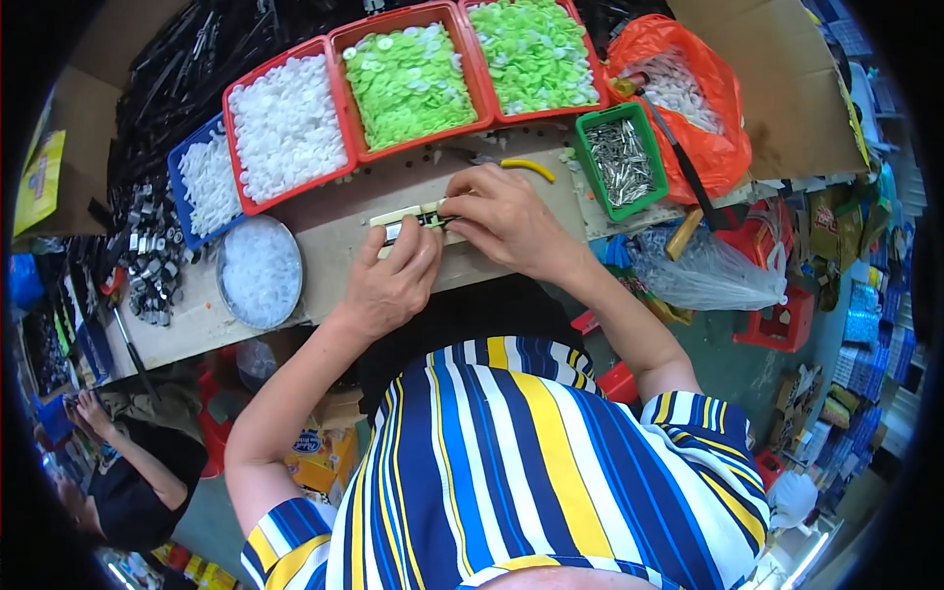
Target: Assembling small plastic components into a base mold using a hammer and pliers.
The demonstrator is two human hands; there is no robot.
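A cream-coloured block [421, 209] lies on the worktable in front of me, with a small silver-and-black part [393, 231] set along it. My left hand [391, 280] is closed, its fingertips pressed on that part from the near side. At the block's right end, my right hand [511, 221] pinches a small dark piece [444, 223], mostly hidden by the fingers. Just behind my right hand are pliers with a yellow handle [528, 169].
Behind the worktable [334, 246] stand red trays of white pieces [292, 128] and green discs [411, 84]. A green bin of metal pins [621, 162], an orange bag [723, 93] and a black-shafted tool [678, 152] lie right. A round dish [261, 272] sits left; another person [147, 472] works there.
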